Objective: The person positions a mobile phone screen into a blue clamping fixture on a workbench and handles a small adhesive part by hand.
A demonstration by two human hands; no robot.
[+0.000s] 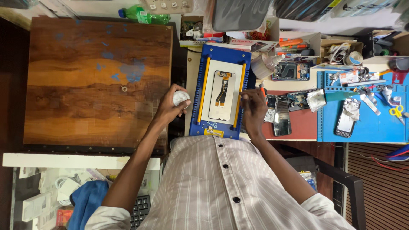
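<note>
A blue flat machine (pixel 221 57) with two yellow rails lies in front of me. On its white plate rests a phone screen panel (pixel 221 94) with an orange-black flex cable down its middle. My left hand (pixel 169 107) is closed around a small white round object (pixel 180 97) just left of the machine. My right hand (pixel 253 108) rests at the right yellow rail, fingertips touching the panel's right edge, and seems to pinch a small red-tipped tool (pixel 262 89).
A worn wooden board (pixel 85 81) fills the left. Right of the machine lie several opened phones (pixel 281 115), a blue work mat (pixel 375 123) with tools and yellow scissors (pixel 397 111), and boxes of parts (pixel 298 44). A green bottle (pixel 142 15) lies at the top.
</note>
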